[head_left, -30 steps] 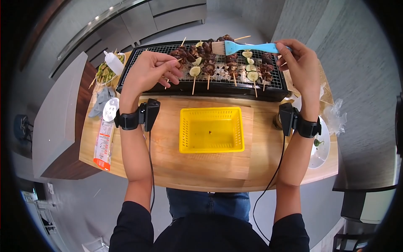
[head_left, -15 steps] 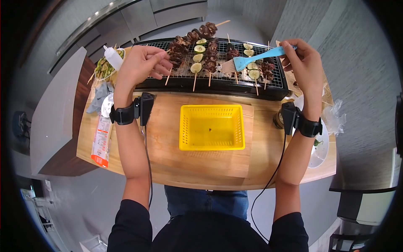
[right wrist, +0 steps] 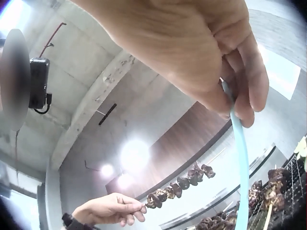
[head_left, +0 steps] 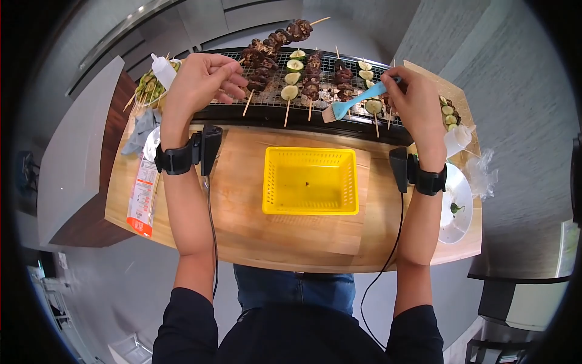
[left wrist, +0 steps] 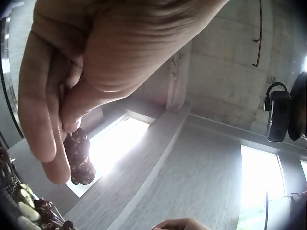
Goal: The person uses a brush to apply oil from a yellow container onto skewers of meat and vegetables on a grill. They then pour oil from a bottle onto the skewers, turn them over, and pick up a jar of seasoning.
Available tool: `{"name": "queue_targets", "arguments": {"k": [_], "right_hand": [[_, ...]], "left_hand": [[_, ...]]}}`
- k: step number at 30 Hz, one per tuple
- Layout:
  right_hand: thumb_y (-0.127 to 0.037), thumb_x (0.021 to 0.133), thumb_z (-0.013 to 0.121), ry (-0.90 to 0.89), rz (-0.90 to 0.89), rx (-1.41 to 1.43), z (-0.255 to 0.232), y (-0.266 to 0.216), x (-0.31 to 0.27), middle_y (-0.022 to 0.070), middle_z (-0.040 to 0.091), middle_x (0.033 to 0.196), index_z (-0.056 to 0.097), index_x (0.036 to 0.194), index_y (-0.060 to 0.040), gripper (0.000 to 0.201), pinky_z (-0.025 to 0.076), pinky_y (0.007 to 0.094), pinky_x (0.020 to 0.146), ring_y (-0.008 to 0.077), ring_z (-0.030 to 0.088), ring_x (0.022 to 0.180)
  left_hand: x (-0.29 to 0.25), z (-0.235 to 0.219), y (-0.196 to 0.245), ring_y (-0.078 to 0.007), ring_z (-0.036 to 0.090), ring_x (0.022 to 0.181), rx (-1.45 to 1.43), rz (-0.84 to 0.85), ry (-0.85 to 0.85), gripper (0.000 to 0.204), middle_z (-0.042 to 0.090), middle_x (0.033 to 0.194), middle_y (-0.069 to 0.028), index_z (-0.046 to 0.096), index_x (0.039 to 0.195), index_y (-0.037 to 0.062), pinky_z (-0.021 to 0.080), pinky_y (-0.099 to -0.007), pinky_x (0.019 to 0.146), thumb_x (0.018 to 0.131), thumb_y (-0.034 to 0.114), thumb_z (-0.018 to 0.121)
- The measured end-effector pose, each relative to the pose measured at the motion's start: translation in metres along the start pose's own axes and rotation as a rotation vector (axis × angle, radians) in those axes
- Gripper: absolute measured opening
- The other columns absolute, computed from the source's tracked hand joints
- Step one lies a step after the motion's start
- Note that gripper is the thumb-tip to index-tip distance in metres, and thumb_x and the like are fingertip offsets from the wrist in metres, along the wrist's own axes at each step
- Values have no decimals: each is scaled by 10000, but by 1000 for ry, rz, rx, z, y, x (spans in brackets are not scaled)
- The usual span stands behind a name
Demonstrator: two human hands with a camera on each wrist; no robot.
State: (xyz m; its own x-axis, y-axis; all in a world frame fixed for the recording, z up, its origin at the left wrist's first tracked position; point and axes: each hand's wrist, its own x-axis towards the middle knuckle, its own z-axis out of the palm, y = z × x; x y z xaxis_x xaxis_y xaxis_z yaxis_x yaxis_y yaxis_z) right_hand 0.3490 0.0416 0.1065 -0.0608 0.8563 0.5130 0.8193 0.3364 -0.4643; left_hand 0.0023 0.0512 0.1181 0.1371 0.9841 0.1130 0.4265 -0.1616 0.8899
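While pinching a meat skewer [head_left: 280,39] slanted away rightward in the left grip [head_left: 205,80], holds in the right grip [head_left: 414,100] the blue brush [head_left: 359,99], aimed leftward, apart from it.

A kitchen-like room, with grey cabinets [head_left: 254,21] behind a grill [head_left: 267,114] on a wooden table [head_left: 291,236].

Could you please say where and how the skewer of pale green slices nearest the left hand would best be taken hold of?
I'd pinch the bare stick end of that slice skewer from the person's side: that end juts over the near rim of the grill, free of food, whereas meat skewers flank the slices. The left hand seems best placed, once its held skewer is down.
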Motion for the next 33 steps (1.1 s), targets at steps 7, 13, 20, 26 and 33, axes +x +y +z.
{"name": "queue_targets", "arguments": {"k": [7, 13, 20, 26, 33], "right_hand": [[-170, 869, 657, 16, -10, -40, 2, -7, -3, 172, 604, 626, 705, 910, -14, 169, 449, 400, 563, 322, 601, 574], [-176, 864, 662, 47, -33, -90, 3, -11, -1, 165, 598, 614, 709, 908, -24, 165, 448, 394, 555, 325, 600, 567], [-201, 892, 651, 111, -2, -3, -13, -16, -1, 129, 624, 615, 690, 944, -22, 190, 447, 350, 545, 256, 616, 555], [-207, 929, 624, 28, 61, 78, -21, -20, -3, 92, 608, 598, 676, 947, -14, 200, 413, 308, 524, 175, 567, 517], [-196, 925, 627, -54, 142, 48, -12, -38, -3, 75, 602, 620, 686, 961, -20, 189, 411, 292, 538, 139, 535, 536]], "left_hand": [[-2, 0, 1, -160, 708, 696, -7, 2, 18, 308, 718, 858, -122, 658, 1005, -25, 549, -232, 556, 984, 265, 556], [2, -12, -5, -159, 708, 704, 6, 3, -7, 291, 718, 871, -126, 649, 1016, -30, 552, -234, 558, 987, 240, 547], [-6, -32, -11, -204, 717, 696, 24, -126, 98, 309, 710, 844, -154, 628, 965, -56, 561, -265, 545, 1003, 213, 481], [2, -41, -39, -181, 698, 633, 10, -284, 1, 303, 702, 809, -141, 570, 984, -21, 518, -253, 492, 1018, 254, 445], [15, -38, -62, -212, 691, 594, 36, -410, -96, 317, 695, 772, -184, 541, 978, -50, 514, -272, 478, 1021, 214, 372]]}}
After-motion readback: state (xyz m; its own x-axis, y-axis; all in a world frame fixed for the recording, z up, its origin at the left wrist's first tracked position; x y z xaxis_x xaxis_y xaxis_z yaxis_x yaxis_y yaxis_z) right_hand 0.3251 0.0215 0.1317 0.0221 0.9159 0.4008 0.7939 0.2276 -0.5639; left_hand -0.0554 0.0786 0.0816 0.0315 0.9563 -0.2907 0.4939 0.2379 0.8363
